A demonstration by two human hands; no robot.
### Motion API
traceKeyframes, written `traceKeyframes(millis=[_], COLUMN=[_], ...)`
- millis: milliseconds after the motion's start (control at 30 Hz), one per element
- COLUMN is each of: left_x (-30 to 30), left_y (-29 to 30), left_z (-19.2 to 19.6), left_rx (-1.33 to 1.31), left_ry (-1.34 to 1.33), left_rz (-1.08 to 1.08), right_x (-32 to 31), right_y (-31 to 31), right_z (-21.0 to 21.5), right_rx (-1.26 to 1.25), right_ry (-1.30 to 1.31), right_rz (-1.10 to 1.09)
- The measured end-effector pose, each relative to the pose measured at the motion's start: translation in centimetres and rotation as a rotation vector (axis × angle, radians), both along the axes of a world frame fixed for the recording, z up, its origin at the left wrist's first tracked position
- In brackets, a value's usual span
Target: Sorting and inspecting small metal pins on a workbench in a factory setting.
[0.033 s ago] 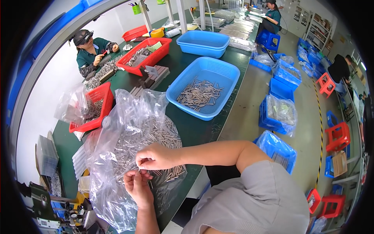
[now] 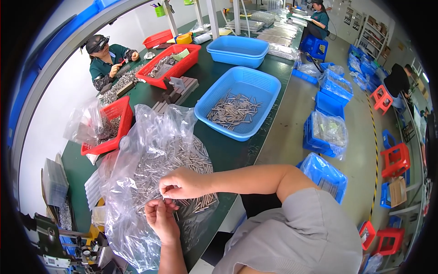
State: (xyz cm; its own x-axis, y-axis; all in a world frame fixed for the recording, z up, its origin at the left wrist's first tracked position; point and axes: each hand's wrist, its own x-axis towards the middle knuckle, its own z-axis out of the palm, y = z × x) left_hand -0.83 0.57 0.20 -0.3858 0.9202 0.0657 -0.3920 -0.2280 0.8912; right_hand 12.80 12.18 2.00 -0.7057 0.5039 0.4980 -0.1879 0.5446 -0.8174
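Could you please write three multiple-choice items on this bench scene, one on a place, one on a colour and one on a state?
1. Where do both hands work?
A. over the clear plastic bag of metal pins
B. inside the blue basket
C. at the red basket

2. What colour is the basket of loose pins just beyond the bag?
A. red
B. blue
C. green

3. How is the right hand's grip?
A. flat and open
B. pinched on pins
C. out of view

Answers:
1 A: the left hand and right hand meet over the plastic bag.
2 B: the blue basket holds pins.
3 B: its fingertips close at the pins on the bag.
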Motion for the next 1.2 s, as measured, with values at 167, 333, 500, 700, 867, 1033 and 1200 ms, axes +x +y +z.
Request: traceKeyframes(millis=[167,333,500,700,867,1033,1200], left_x=[0.3,0.3,-0.2,0.1,-0.1,-0.7,-0.5], left_y=[0.0,-0.1,-0.3,0.2,0.7,0.5,0.4], left_z=[0.1,-0.1,-0.1,-0.3,-0.2,-0.5,-0.6], left_rx=[0.025,-0.006,0.038,-0.033,-0.031,-0.034,-0.04], left_ry=[0.064,0.054,0.013,0.08,0.001,-0.016,-0.014], left_rz=[-0.04,-0.061,-0.059,-0.017,0.031,0.089,0.087], right_x=[-0.2,0.0,0.8,7.2,6.6,3.5,1.3], right_y=[0.3,0.4,0.5,5.8,6.3,2.5,0.4], right_z=[-0.7,-1.0,1.1,3.4,3.0,1.8,0.6], right_rx=[0.202,0.189,0.212,0.581,0.528,0.327,0.684], right_ry=[0.023,-0.051,0.043,0.219,0.214,-0.465,-0.516], right_rz=[-0.002,0.0,-0.118,-1.277,-1.161,0.023,-0.077])
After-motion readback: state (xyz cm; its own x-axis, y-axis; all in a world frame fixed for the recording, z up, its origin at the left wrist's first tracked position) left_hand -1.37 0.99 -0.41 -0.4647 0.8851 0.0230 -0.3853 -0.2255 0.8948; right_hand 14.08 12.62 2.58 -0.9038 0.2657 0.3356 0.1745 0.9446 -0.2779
